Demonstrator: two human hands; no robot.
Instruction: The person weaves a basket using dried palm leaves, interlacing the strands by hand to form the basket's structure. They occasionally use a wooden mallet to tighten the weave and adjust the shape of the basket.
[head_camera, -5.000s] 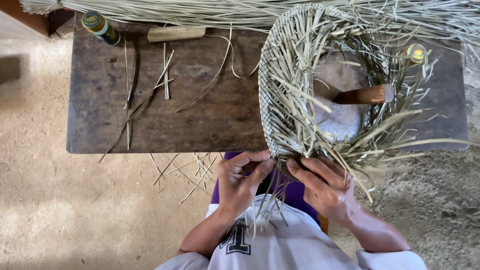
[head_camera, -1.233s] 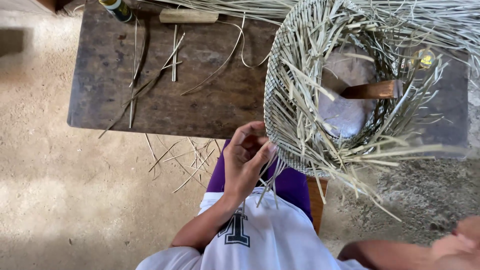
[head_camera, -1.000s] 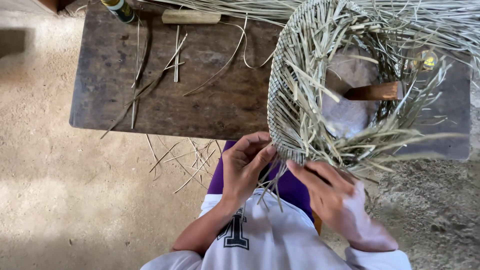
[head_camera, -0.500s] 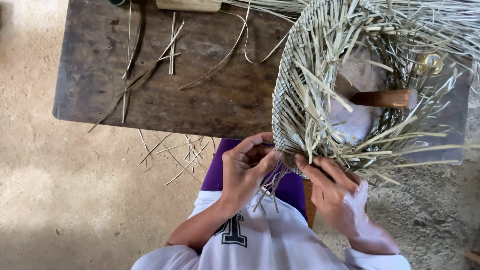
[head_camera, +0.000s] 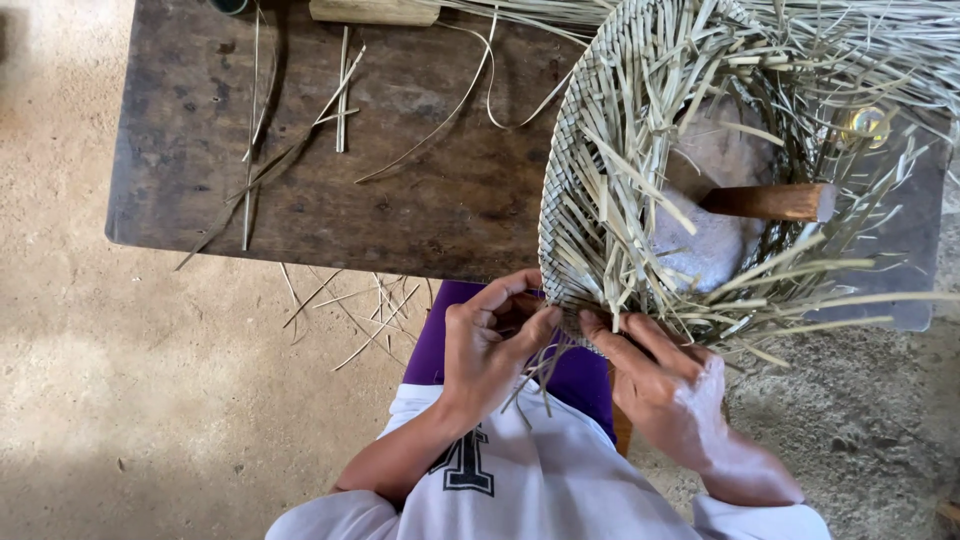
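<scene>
Over the near edge of a dark, worn wooden bench (head_camera: 330, 190), a pale, half-woven straw basket (head_camera: 620, 190) is steadied, its lower rim pinched by the left hand (head_camera: 490, 350) and right hand (head_camera: 665, 395), fingers pressed onto loose strands.

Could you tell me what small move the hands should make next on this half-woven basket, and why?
Probably tuck the loose strip pinched in the left hand under the neighbouring strand at the woven basket rim. Both hands meet at the near edge, the right hand steadying it, and unwoven strip ends hang down there.
</scene>
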